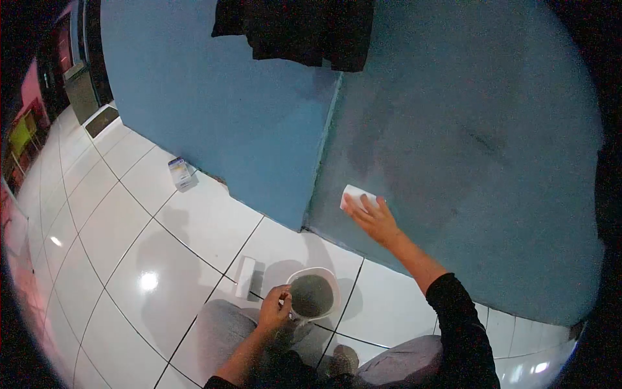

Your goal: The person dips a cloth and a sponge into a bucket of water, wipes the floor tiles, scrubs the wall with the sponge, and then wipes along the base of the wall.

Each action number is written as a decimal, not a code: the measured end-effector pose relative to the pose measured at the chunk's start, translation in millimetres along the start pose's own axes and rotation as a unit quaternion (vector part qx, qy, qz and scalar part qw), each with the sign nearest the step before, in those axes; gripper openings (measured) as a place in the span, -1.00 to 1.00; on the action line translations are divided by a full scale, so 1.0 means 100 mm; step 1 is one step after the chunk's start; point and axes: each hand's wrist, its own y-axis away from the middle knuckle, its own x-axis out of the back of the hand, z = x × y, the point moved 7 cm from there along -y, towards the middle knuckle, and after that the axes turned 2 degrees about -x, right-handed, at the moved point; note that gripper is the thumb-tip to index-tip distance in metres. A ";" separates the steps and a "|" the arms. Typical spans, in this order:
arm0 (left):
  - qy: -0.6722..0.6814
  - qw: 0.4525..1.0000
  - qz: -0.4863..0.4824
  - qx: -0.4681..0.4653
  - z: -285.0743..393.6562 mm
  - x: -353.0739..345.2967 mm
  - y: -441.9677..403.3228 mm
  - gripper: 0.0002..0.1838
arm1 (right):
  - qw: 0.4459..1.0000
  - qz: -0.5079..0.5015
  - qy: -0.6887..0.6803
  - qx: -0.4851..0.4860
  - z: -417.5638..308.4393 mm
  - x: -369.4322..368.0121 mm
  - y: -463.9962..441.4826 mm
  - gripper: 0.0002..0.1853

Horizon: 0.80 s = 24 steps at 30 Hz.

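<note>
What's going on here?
The person's right hand holds a white block up to the blue-grey wall. The left hand is at the side of a light container with dark grey contents; whether it grips it is unclear. Another white block stands on the tiled floor beside the container, and a small box sits farther left.

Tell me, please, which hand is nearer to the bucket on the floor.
Left. The left hand is at the left rim of the bucket; the right hand is farther away, holding a white block against the wall.
</note>
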 end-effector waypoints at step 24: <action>-0.029 0.999 -0.017 0.018 -0.05 -0.02 0.01 -0.69 | 0.985 0.063 0.058 -0.152 0.89 0.36 -0.83 -0.46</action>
